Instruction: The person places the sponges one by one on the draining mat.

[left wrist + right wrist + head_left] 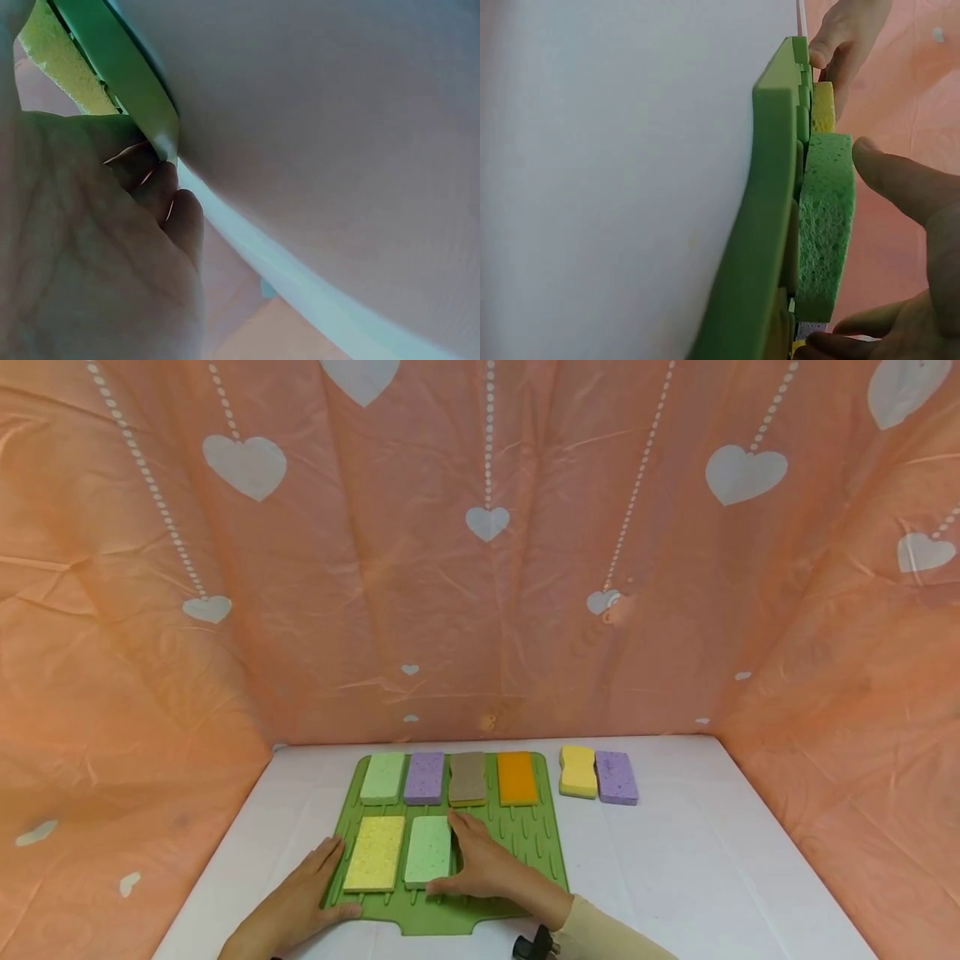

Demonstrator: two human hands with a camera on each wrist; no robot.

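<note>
A green ridged mat (480, 906) lies on the white table with sponges on it. My left hand (300, 893) rests along the mat's left edge, its fingers at the side and its thumb at the near edge; the left wrist view shows fingertips against the mat's rim (124, 71). A yellow sponge (375, 853) lies just right of that hand. My right hand (487, 864) holds a light green sponge (427, 852) end to end, thumb at its near end and fingers at its far right corner. This sponge (825, 225) lies flat on the mat.
Along the mat's far side lie a light green sponge (382, 778), a purple sponge (424, 778), a grey-brown sponge (468, 778) and an orange sponge (517, 778). Right of the mat, a yellow sponge (577, 771) and a purple sponge (617, 777) lie side by side. Orange cloth (487, 635) surrounds the table.
</note>
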